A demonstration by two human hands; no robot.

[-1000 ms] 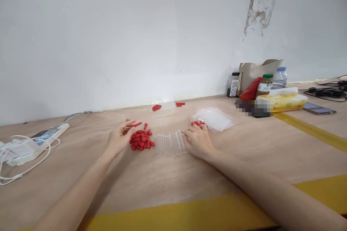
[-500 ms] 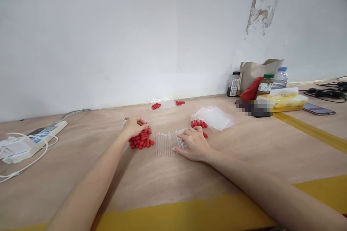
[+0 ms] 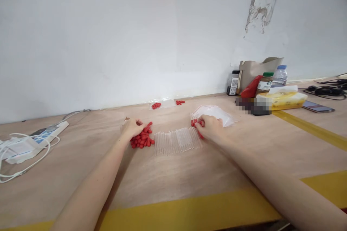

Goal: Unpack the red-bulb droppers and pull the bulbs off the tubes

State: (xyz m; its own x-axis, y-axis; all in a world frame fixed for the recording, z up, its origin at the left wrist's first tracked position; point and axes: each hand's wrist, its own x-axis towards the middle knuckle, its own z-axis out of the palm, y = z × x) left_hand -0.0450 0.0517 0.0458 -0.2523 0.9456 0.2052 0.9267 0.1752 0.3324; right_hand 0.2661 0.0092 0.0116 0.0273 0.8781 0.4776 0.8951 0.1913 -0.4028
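Observation:
My left hand (image 3: 133,129) is at the upper left of a pile of red rubber dropper bulbs (image 3: 141,140), thumb and fingertips closed on one bulb (image 3: 150,124) at the pile's top edge. Right of the pile, thin clear dropper tubes (image 3: 176,141) lie side by side in a row. Beyond the row's right end, my right hand (image 3: 210,127) has its fingers pinched at a red bulb (image 3: 200,135). Several more red bulbs (image 3: 193,122) lie just behind those fingertips, partly covered by the hand. Clear plastic zip bags (image 3: 210,111) are stacked behind my right hand.
Near the wall lie another clear bag (image 3: 167,103) and red bulbs (image 3: 156,105). A white power strip (image 3: 54,133) with cables sits left. At right are a tissue pack (image 3: 287,100), a phone (image 3: 317,107), bottles (image 3: 233,83) and a beige bag (image 3: 255,70).
My right hand has moved right and slightly back, off the tubes, to the red bulb at the row's end. My left hand stays at the pile, a bulb now showing at its fingertips.

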